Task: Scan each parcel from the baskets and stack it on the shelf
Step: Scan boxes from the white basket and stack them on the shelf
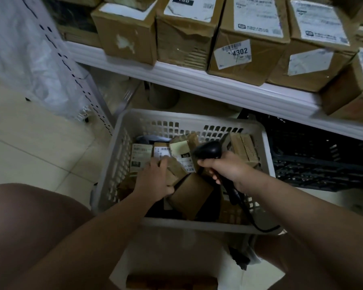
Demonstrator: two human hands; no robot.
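Your arms (105, 237) were down in the basket (122, 155), where the parcel (192, 194) lay tilted among others, plain face up. Its long axis was hard to tell. Your left hand (155, 181) curled over its far edge, and your right hand (224, 170) clenched the scanner (210, 151), nose aimed left. Best, I judged, to turn a barcode toward that nose before triggering. Beyond stood the shelf (218, 88).
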